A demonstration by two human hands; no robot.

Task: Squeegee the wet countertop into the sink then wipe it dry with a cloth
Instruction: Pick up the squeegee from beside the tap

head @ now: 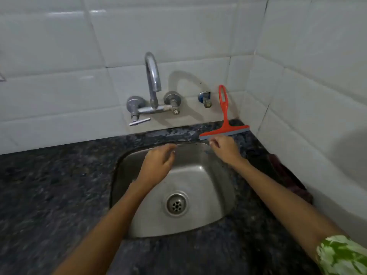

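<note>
A red squeegee point(225, 124) with a grey blade leans upright against the tiled wall at the back right corner, its blade resting on the dark speckled countertop point(49, 185). My right hand point(225, 148) hovers just below the blade, fingers loosely curled and close to it, holding nothing. My left hand point(158, 162) hangs relaxed over the back of the steel sink point(216, 183), near its rim. A dark maroon cloth point(288, 175) lies on the counter to the right of the sink, along the side wall.
A chrome tap point(153, 84) with two valves juts from the back wall over the sink. A small blue-capped valve point(205, 99) sits beside the squeegee handle. White tiled walls close in the back and right. The drain point(176, 204) shows in the sink's floor.
</note>
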